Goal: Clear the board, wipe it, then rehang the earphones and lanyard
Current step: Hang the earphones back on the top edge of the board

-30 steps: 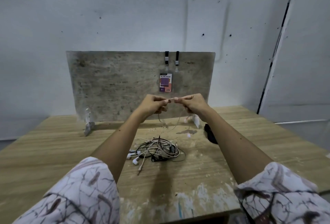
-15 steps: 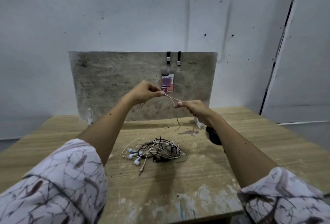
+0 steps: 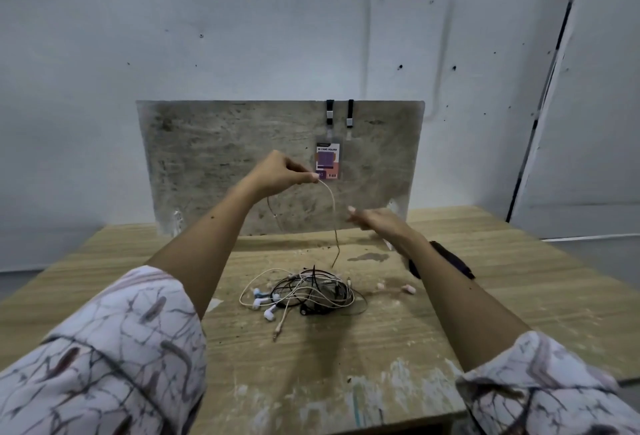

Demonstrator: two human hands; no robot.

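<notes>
Now left hand (image 3: 280, 173) grip pinches a cable (image 3: 331, 206); right hand (image 3: 375, 223) loosely open.

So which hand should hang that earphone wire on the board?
Probably the left hand: it already pinches the beige earphone wire up in front of the board. The right hand is open, lower, holding nothing.

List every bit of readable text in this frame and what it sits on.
"ID CARD HOLDER": top line of the badge card hanging on the board.
Small print and barcode at the card's bottom edge: too small to read.
No other text shows.
</notes>
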